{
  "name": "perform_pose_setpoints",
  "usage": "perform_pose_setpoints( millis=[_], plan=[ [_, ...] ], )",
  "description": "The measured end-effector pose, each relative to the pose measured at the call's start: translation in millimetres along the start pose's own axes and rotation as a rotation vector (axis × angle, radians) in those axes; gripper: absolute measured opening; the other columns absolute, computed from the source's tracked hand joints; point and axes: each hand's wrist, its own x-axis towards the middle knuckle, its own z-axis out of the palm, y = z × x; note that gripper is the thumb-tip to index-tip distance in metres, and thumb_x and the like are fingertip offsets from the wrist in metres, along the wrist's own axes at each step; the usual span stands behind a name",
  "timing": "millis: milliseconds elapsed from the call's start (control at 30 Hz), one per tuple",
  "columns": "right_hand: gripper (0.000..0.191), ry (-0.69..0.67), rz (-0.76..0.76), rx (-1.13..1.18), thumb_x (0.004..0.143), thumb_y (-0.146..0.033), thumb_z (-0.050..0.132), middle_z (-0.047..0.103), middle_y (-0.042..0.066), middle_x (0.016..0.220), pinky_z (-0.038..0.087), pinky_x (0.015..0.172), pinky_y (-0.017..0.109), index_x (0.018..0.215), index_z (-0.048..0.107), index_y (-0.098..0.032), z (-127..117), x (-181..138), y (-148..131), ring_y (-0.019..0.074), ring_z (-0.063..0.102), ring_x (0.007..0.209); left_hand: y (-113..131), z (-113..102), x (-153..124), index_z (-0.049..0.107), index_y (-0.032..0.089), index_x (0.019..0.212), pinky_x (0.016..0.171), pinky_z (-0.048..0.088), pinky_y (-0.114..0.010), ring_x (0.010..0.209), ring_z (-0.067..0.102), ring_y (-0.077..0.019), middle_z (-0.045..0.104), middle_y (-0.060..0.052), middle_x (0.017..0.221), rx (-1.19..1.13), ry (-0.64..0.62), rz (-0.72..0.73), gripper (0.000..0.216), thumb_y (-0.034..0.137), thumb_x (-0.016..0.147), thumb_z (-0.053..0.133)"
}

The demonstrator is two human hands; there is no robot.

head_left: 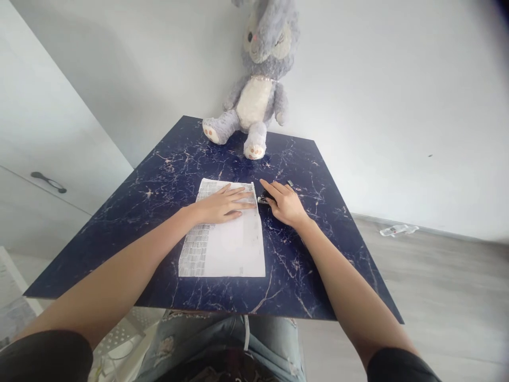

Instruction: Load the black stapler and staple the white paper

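Observation:
A printed sheet of paper [234, 252] lies on the dark blue marbled table [302, 286], its left side covered in grey print. My left hand [218, 206] rests flat on the upper half of the sheet, fingers spread towards its right edge. Just right of that edge, my right hand [289, 205] is closed over a small black stapler [263, 200]. The stapler's front end points at the paper's upper right edge. Most of its body is hidden under my fingers; a dark end shows beyond them. I cannot tell whether the stapler touches the paper.
A grey plush toy [255, 103] sits at the back of the table against the wall. To the left is a white cabinet with a dark handle [48, 182]. Clear plastic packaging [398, 229] lies on the floor at right. A white perforated seat [119, 337] shows below the table.

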Motion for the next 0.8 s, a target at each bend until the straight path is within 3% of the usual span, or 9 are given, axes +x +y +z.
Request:
perform_pose_setpoints(
  millis=[367, 567, 700, 800],
  plan=[
    [0.058, -0.007, -0.104, 0.047, 0.106, -0.024, 0.045, 0.07, 0.015, 0.126, 0.048, 0.093, 0.043, 0.163, 0.045, -0.016, -1.6, -0.3, -13.4, 0.0298, 0.065, 0.11, 9.0, 2.6, 5.0, 0.044, 0.058, 0.16, 0.137, 0.006, -0.062, 0.169, 0.017, -0.0298, 0.024, 0.011, 0.179, -0.055, 0.001, -0.003, 0.054, 0.051, 0.108, 0.053],
    [0.047, 0.055, 0.102, -0.018, 0.114, -0.044, 0.036, 0.074, 0.013, 0.121, 0.046, 0.094, 0.039, 0.141, 0.066, -0.019, 1.2, 3.4, -23.7, 0.028, 0.068, 0.109, 10.6, 3.4, 3.7, 0.047, 0.058, 0.159, 0.136, 0.007, -0.064, 0.169, 0.017, -0.0312, 0.024, 0.011, 0.18, -0.052, 0.008, -0.007, 0.053, 0.051, 0.107, 0.054],
    [0.06, 0.131, 0.272, 0.046, 0.117, -0.044, 0.018, 0.077, 0.011, 0.112, 0.047, 0.092, 0.037, 0.125, 0.072, -0.021, 8.0, 5.3, -22.7, 0.0266, 0.069, 0.106, 11.5, 0.5, 1.4, 0.048, 0.056, 0.159, 0.135, 0.006, -0.064, 0.169, 0.017, -0.0303, 0.025, 0.011, 0.18, -0.044, -0.028, -0.02, 0.053, 0.051, 0.107, 0.053],
    [0.063, 0.195, 0.357, 0.098, 0.116, -0.044, 0.015, 0.077, 0.011, 0.105, 0.05, 0.092, 0.039, 0.117, 0.074, -0.021, 11.1, 6.4, -22.2, 0.0269, 0.069, 0.102, 12.2, -0.6, 0.8, 0.048, 0.055, 0.159, 0.135, 0.005, -0.064, 0.169, 0.017, -0.0305, 0.025, 0.01, 0.18, -0.036, -0.052, -0.026, 0.054, 0.052, 0.106, 0.054]
  ],
)
